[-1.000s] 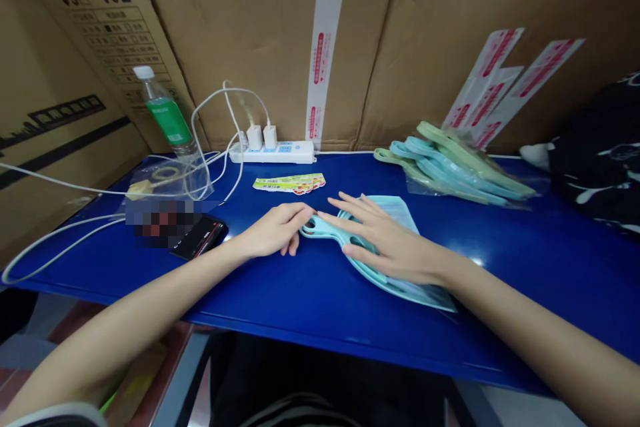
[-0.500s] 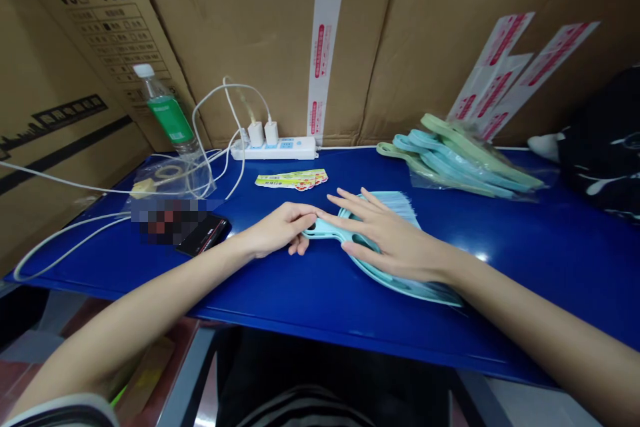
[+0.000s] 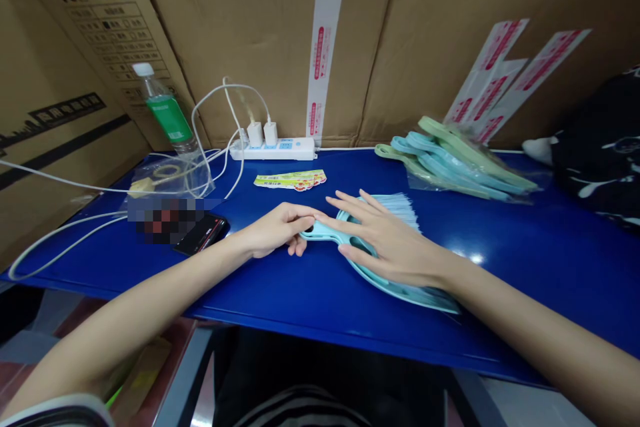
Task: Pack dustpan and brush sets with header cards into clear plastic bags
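Note:
A light blue dustpan [image 3: 400,293] with a matching brush [image 3: 403,207] nested against it lies on the blue table, handles to the left and bristles to the right. My left hand [image 3: 277,230] pinches the handle end between thumb and fingers. Across the body of the set rests my right hand [image 3: 395,243], palm down with fingers spread; it hides much of the dustpan and brush. Beyond my hands lie several yellow-green printed paper strips [image 3: 290,179]. Several similar green and blue sets [image 3: 450,160] in clear plastic are piled at the back right.
A white power strip [image 3: 297,147] with plugged-in chargers and looping white cables stands along the back. At the left are a green-labelled bottle [image 3: 170,117], a plastic bag and a phone [image 3: 203,233]. Cardboard [image 3: 240,33] walls the rear; a dark patterned bag [image 3: 600,147] sits at right.
The view has shifted very slightly. Both hands keep practically the same position on the dustpan and brush.

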Tool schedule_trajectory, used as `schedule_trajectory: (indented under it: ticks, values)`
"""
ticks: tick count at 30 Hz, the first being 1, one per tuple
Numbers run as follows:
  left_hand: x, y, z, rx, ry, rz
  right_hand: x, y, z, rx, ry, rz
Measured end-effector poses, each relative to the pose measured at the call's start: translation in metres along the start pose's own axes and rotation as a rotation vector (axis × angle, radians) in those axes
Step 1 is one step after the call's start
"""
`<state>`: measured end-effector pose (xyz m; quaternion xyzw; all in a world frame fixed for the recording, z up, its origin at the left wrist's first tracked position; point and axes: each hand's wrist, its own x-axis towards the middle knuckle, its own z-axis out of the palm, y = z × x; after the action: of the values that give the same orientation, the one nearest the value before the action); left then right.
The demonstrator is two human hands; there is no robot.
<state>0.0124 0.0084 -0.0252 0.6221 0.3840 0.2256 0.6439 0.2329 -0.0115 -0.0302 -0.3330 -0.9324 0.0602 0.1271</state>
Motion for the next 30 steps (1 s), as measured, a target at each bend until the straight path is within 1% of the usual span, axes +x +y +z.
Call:
schedule_trajectory:
  ticks: [4, 11, 15, 22, 26, 30]
  values:
    - [0.0, 0.0, 0.001, -0.023, -0.001, -0.008, -0.001, -0.001, 0.002, 0.012, 0.019, -0.001]
    - [0.001, 0.001, 0.004, -0.143, -0.017, -0.04, -0.001, -0.003, 0.01, 0.061, 0.031, 0.011]
    - [0.003, -0.001, 0.003, -0.11, -0.043, -0.032, 0.0, -0.003, 0.011, 0.06, 0.027, 0.011]
    - [0.002, 0.0, 0.003, -0.086, -0.046, -0.036, 0.001, -0.004, 0.009, 0.046, 0.006, 0.016]
    - [0.002, 0.0, 0.002, -0.084, -0.056, -0.015, 0.0, -0.004, 0.009, 0.067, 0.014, 0.017]
    - [0.002, -0.002, 0.001, -0.032, -0.053, 0.018, 0.0, -0.004, 0.009, 0.079, 0.02, 0.014]
